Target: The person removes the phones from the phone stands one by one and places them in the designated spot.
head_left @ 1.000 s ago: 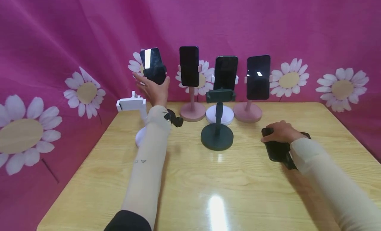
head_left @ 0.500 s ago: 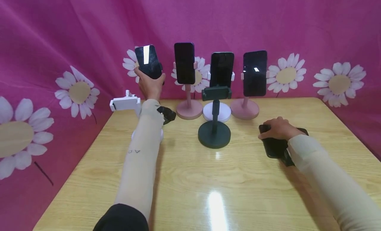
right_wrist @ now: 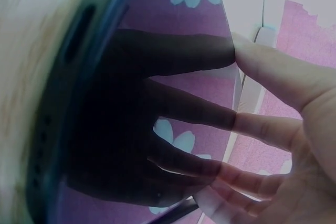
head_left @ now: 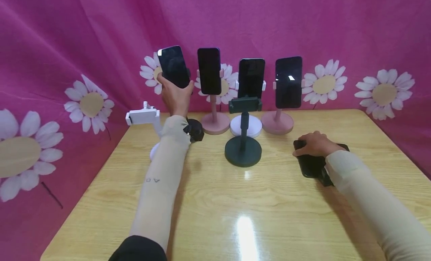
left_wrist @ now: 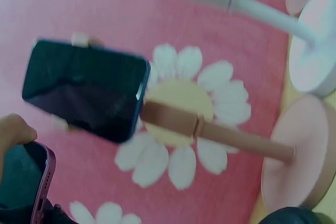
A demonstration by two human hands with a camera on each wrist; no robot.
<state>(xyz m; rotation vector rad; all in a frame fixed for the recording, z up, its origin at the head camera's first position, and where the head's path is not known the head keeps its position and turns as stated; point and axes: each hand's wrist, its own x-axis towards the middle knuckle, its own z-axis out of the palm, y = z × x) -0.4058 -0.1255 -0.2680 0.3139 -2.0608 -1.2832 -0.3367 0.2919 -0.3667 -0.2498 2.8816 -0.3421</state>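
At the back left, my left hand [head_left: 176,98] grips the lower part of a dark smartphone [head_left: 174,66], raised and leaning left. A black clamp [left_wrist: 18,214] shows at that phone in the left wrist view; the stand below is mostly hidden by the hand and forearm. At the right, my right hand [head_left: 316,144] rests on a black smartphone [head_left: 310,166] lying on the table. In the right wrist view its fingers [right_wrist: 268,129] touch the glossy screen [right_wrist: 121,129], which mirrors them. Another dark flat piece [head_left: 343,147] shows beyond that wrist.
Smartphones stand in a pink stand [head_left: 213,117], a white stand [head_left: 255,125] and another pink stand [head_left: 277,122] along the back. In front are a dark green stand [head_left: 243,150] and, at left, a white stand [head_left: 143,116], both with bare clamps. A flowered pink cloth [head_left: 269,25] hangs behind.
The left hand and its smartphone have shifted slightly, and the light reflection on its screen has shrunk to a corner. The right hand stays on its smartphone. The head view has tilted slightly.
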